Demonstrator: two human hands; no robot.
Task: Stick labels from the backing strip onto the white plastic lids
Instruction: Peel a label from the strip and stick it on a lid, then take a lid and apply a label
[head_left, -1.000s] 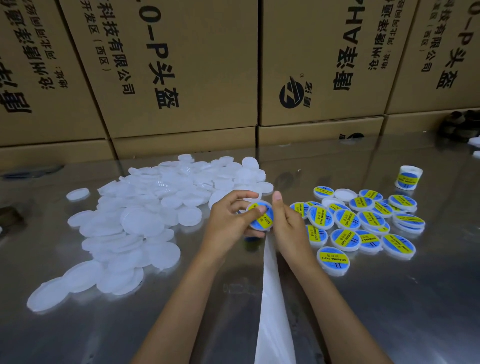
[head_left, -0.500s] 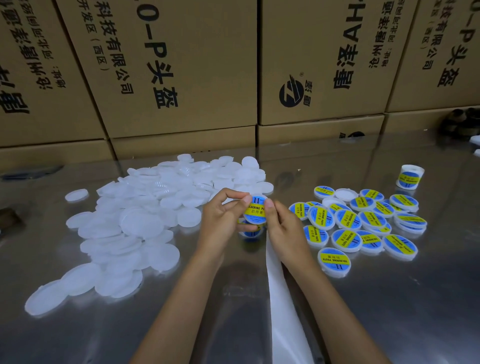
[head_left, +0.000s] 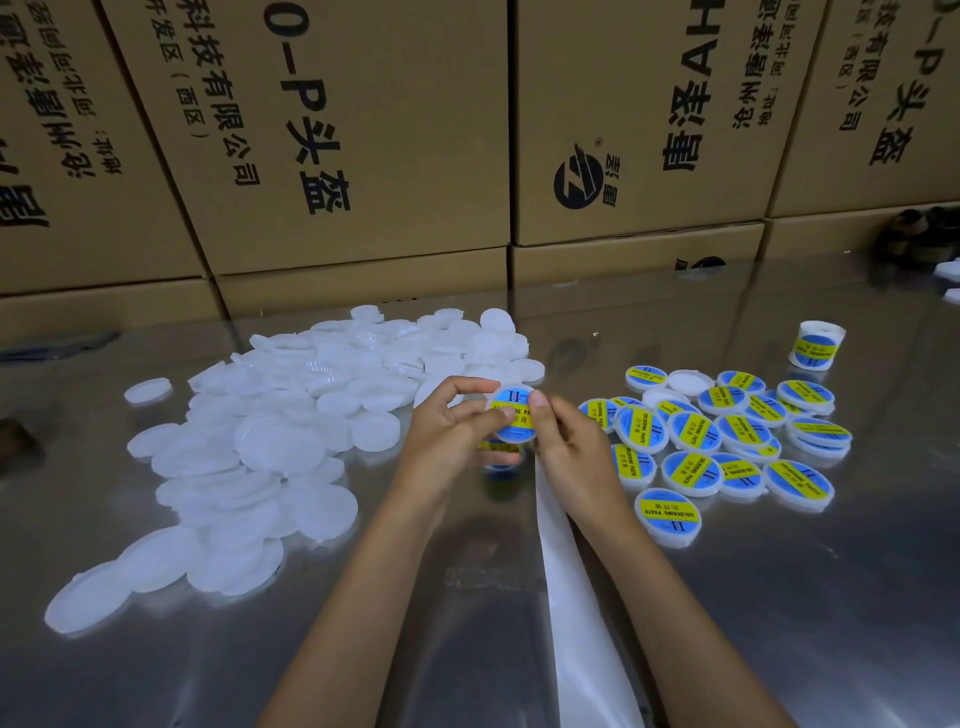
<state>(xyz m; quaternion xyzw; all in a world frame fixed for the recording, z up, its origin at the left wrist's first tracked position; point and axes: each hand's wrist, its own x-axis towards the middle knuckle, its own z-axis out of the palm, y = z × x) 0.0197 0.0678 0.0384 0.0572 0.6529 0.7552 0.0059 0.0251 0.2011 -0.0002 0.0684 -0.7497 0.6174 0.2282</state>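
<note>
left hand (head_left: 448, 435), right hand (head_left: 570, 448), labelled lid (head_left: 511, 415) pinched between them, above backing strip (head_left: 576, 587)

Two bare hands, the left hand (head_left: 447, 436) and the right hand (head_left: 576, 447), share one round white plastic lid bearing a blue-and-yellow label (head_left: 511, 415). Toward the right edge of the shiny metal table (head_left: 779, 623) lie roughly twenty round labelled lids (head_left: 727, 447), among them two plain white ones; the overlap makes an exact count uncertain. One small white labelled tub (head_left: 818, 345) stands apart near the far right. The heap of unlabelled round white lids (head_left: 291, 431) toward the left edge is too numerous and overlapped to count. One long white backing strip (head_left: 576, 597) runs to the near edge.
</note>
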